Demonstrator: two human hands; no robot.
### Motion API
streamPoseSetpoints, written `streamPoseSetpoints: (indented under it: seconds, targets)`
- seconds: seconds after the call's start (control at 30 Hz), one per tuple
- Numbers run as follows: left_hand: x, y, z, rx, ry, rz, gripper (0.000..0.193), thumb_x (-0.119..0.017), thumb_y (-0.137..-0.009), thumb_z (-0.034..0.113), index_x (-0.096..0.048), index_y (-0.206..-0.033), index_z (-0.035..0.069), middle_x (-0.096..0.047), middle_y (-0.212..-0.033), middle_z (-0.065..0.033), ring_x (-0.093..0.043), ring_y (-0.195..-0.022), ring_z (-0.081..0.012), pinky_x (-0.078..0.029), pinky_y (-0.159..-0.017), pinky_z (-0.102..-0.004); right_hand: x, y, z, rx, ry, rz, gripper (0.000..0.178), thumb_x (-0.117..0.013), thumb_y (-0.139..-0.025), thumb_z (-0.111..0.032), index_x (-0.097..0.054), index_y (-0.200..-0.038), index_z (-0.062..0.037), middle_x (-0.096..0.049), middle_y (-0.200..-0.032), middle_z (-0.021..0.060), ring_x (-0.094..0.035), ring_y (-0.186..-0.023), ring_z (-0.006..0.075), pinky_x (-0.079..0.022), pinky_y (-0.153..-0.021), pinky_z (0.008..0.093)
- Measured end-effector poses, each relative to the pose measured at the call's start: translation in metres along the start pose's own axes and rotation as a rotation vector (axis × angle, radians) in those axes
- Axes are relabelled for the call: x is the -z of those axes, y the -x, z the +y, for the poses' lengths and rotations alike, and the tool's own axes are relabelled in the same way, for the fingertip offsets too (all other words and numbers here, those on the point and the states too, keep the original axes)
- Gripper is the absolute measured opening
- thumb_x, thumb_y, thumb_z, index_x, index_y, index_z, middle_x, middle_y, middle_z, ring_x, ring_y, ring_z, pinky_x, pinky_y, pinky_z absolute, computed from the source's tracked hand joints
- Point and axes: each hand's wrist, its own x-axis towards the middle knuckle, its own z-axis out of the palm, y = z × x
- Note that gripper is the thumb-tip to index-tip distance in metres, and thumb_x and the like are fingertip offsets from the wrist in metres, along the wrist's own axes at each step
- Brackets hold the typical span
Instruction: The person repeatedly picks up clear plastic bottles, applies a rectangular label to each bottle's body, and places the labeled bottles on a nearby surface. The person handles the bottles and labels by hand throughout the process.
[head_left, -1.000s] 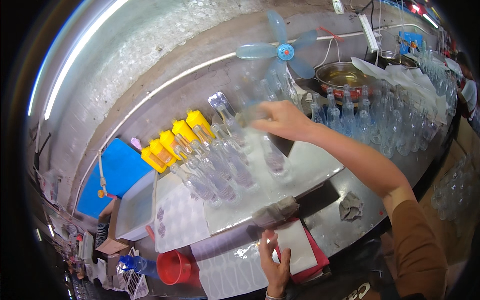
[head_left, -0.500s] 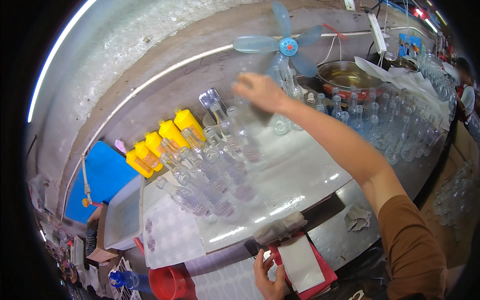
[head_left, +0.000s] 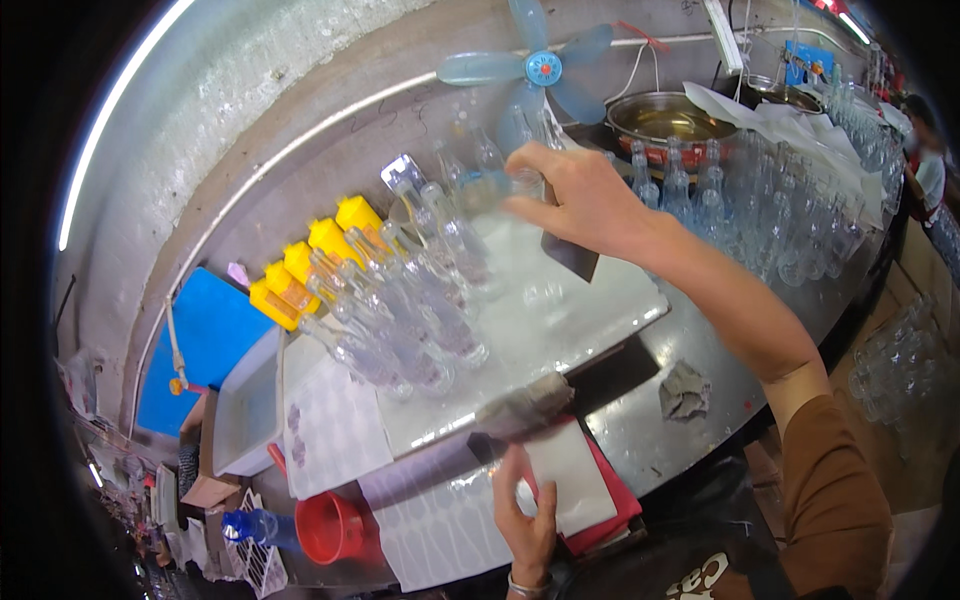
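Observation:
My right hand (head_left: 590, 200) is stretched over the far part of the white board (head_left: 570, 310), near clear glass bottles. Its thumb and forefinger are apart, while a dark flat piece (head_left: 572, 260) sticks out under the palm, seemingly held by the other fingers, which are hidden. Behind the fingers stand blurred bottles (head_left: 487, 158). To the left, clear bottles with purplish print (head_left: 395, 330) stand grouped in rows. My left hand (head_left: 525, 520), fingers curved and apart, is low at the front beside a pad of white sheets (head_left: 570, 480) on a red base.
Several yellow bottles (head_left: 330, 240) line the wall beside a white tub (head_left: 245, 420). A blue fan (head_left: 540, 68) and a wide metal pan (head_left: 670, 118) stand at the back. Bottles crowd the right side (head_left: 770, 210). A red cup (head_left: 330, 525) and grey rag (head_left: 685, 390) lie nearer.
My right hand has moved right and slightly nearer, away from the bottles at the back, with the dark piece moving along. My left hand has shifted slightly up and left. The whole view has shifted too.

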Motion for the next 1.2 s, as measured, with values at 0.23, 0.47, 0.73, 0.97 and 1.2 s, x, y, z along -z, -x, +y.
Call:
streamPoseSetpoints:
  seconds: [0.23, 0.47, 0.73, 0.97, 1.2]
  targets:
    - [-0.024, -0.015, 0.023, 0.139, 0.559, -0.249, 0.091, -0.070, -0.086, 0.010, -0.017, -0.159, 0.001, -0.037, -0.154, -0.0161, -0.043, -0.138, -0.0295, -0.036, -0.113, -0.0435, -0.049, 0.078, -0.040, -0.085, -0.418, -0.362, 0.050, -0.072, -0.084, -0.041, -0.069, -0.104, 0.0047, -0.071, -0.088, 0.0239, -0.070, -0.083, 0.0378, -0.055, -0.078, 0.0414]
    - [-0.040, 0.021, -0.009, 0.241, 0.423, -0.127, 0.065, -0.046, -0.105, 0.010, -0.014, -0.160, 0.003, -0.028, -0.161, -0.0176, -0.037, -0.144, -0.0280, -0.032, -0.115, -0.0376, -0.078, 0.187, -0.054, -0.353, -0.484, -0.272, 0.045, -0.071, -0.087, -0.031, -0.065, -0.119, 0.0016, -0.067, -0.110, 0.0214, -0.066, -0.099, 0.0339, -0.052, -0.084, 0.0403]
    - [-0.043, 0.018, -0.005, 0.296, 0.512, -0.154, 0.063, -0.043, -0.106, 0.016, -0.014, -0.159, -0.002, -0.027, -0.161, -0.0212, -0.032, -0.148, -0.0324, -0.028, -0.119, -0.0421, -0.051, 0.291, -0.085, -0.575, -0.629, -0.429, 0.053, -0.075, -0.084, -0.009, -0.054, -0.131, 0.0029, -0.065, -0.119, 0.0130, -0.062, -0.061, 0.0094, -0.049, -0.057, 0.0248]
    - [-0.006, 0.004, -0.038, 0.103, -0.178, 0.020, 0.057, -0.056, -0.100, 0.026, -0.043, -0.145, -0.007, -0.037, -0.155, -0.0277, -0.034, -0.145, -0.0412, -0.028, -0.119, -0.0447, -0.038, 0.307, -0.074, -0.874, -0.756, -0.385, 0.046, -0.075, -0.087, -0.014, -0.059, -0.126, 0.0033, -0.069, -0.104, 0.0112, -0.060, -0.061, 0.0084, -0.048, -0.058, 0.0256]
    - [0.056, 0.070, -0.081, 0.129, -0.990, -0.277, 0.056, -0.062, -0.093, 0.033, -0.054, -0.141, 0.006, -0.037, -0.155, -0.0254, -0.032, -0.146, -0.0408, -0.019, -0.117, -0.0621, -0.036, 0.332, -0.054, -0.955, -0.776, -0.370, 0.035, -0.068, -0.091, -0.011, -0.062, -0.123, 0.0038, -0.071, -0.102, 0.0080, -0.061, -0.062, 0.0047, -0.048, -0.059, 0.0233]
